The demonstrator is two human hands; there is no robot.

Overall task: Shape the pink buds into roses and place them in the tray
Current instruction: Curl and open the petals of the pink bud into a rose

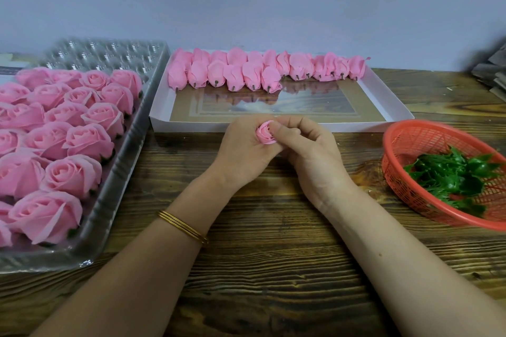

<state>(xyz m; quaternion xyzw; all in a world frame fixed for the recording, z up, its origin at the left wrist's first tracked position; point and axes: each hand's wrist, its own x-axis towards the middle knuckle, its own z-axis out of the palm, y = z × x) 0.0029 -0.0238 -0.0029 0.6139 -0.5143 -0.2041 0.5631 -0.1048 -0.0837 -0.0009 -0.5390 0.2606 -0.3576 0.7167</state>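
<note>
A small pink bud (265, 133) sits between both hands at the table's middle, its spiral top facing up. My left hand (243, 149) wraps around it from the left. The fingers of my right hand (306, 145) pinch its right edge. Several unshaped pink buds (246, 72) lie in rows at the back of a white box (388, 107). On the left, a clear plastic tray (109, 200) holds several finished pink roses (71, 145).
A red mesh basket (405, 145) with green plastic leaves (460, 175) stands at the right. A stack of grey papers (490, 74) lies at the far right edge. Bare dark wooden table (273, 254) shows in front of the hands.
</note>
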